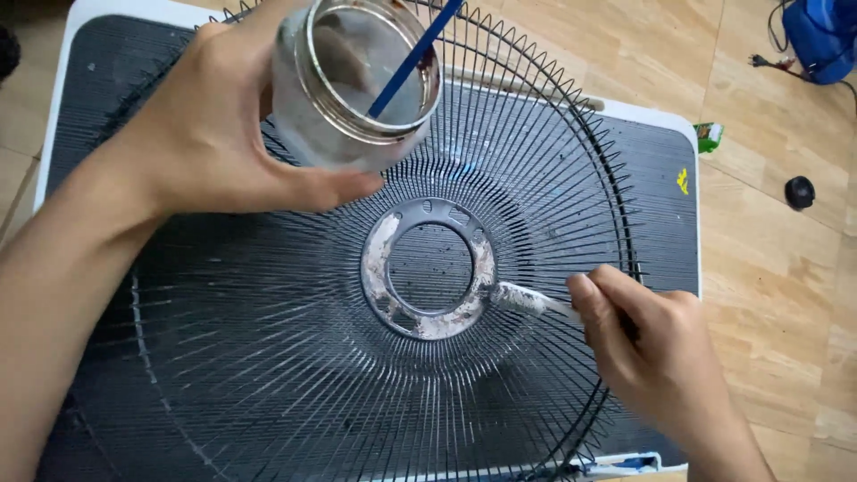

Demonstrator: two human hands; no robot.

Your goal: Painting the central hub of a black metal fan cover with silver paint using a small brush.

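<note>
Brushing the fan grille's hub ring

My right hand (pixel 661 353) is pinching a toothbrush (pixel 527 301) against the ring (pixel 386 259), lower right; my left hand (pixel 210 134) is gripping a glass jar (pixel 335 116), upper left.

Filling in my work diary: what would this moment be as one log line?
left hand: holds jar with blue stick | right hand: brush on ring of fan guard

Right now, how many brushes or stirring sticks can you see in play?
2. A small brush in the right hand, its bristles on the fan guard's centre ring; a blue stick standing in the glass jar held by the left hand. None seem hidden.
</note>
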